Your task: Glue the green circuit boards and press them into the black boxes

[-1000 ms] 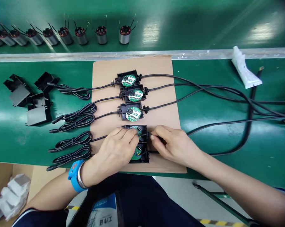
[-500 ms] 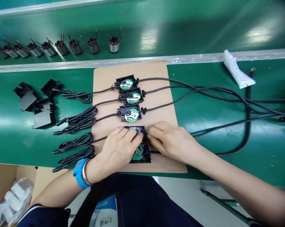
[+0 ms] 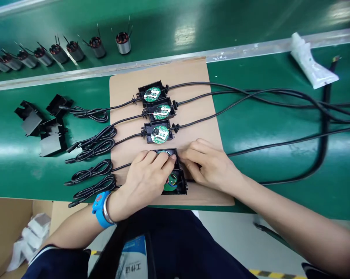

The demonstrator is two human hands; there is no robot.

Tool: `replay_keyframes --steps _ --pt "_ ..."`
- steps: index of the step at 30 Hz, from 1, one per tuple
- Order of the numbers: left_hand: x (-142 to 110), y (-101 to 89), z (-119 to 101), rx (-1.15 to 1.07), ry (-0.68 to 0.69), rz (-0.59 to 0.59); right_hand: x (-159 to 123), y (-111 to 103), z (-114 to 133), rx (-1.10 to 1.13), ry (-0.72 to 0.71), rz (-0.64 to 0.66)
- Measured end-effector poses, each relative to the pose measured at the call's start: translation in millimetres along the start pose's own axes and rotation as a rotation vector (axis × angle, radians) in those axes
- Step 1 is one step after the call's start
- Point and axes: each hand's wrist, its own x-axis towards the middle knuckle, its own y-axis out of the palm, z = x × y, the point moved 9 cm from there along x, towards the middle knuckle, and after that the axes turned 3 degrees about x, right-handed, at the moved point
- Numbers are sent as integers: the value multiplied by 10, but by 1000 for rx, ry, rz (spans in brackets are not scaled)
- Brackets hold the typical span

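Several open black boxes with round green circuit boards lie in a column on a brown mat (image 3: 192, 77), each with a black cable out of both sides. My left hand (image 3: 147, 178) rests over the fourth box (image 3: 166, 152), fingers bent and pressing its board. My right hand (image 3: 211, 164) pinches at the same box's right end, where the cable (image 3: 279, 143) leaves. The fifth box (image 3: 175, 184) sits partly hidden under my left hand. The three boxes above, such as the third (image 3: 159, 133), lie untouched.
Coiled cable ends (image 3: 93, 141) lie left of the mat. Black box lids (image 3: 45, 128) are heaped at the far left. A row of motor stators (image 3: 76, 48) stands on the belt beyond a metal rail (image 3: 163, 62). A white tube (image 3: 311, 66) lies far right. A cardboard box (image 3: 6, 232) sits below left.
Both hands stayed on the fourth box; my right fingers closed in from the cable against the box's right end. The view shifted and tilted slightly.
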Motion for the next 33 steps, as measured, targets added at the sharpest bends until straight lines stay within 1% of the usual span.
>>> replay_keyframes --steps 2,3,5,6,7,8,10,11,13,15,19,23,28,30,33 --pt "-66 -77 50 -81 -7 -47 4 -55 10 4 -1 -6" --pt "-113 -159 107 -134 -26 -98 7 -93 36 -4 -4 -15" --pt "-225 -353 299 -220 -113 -210 18 -161 144 -49 -19 -37" --pt "-276 -422 415 -237 -169 -236 30 -176 225 -83 -33 -46" --pt "-310 -452 522 -240 -219 -224 46 -172 319 -123 -53 -51" --pt "-326 -439 608 -241 -251 -178 68 -140 424 -167 -79 -43" --pt "-312 -319 708 -270 -266 -36 128 2 613 -266 -121 7" --pt "-294 -245 730 -299 -262 24 162 91 675 -318 -120 39" --pt "-249 -128 742 -354 -254 81 226 264 732 -405 -81 107" --pt "-208 -56 732 -370 -249 88 275 383 745 -470 -38 149" --pt "-170 -6 668 -321 -197 86 332 477 772 -486 -69 182" --pt "-178 6 637 -292 -146 95 298 474 710 -435 -88 190" --pt "-227 -9 684 -334 -185 34 143 408 675 -353 -85 143" --pt "-238 -7 688 -327 -193 16 131 394 684 -365 -78 127" --pt "-240 6 681 -309 -201 7 201 426 734 -432 -101 120"
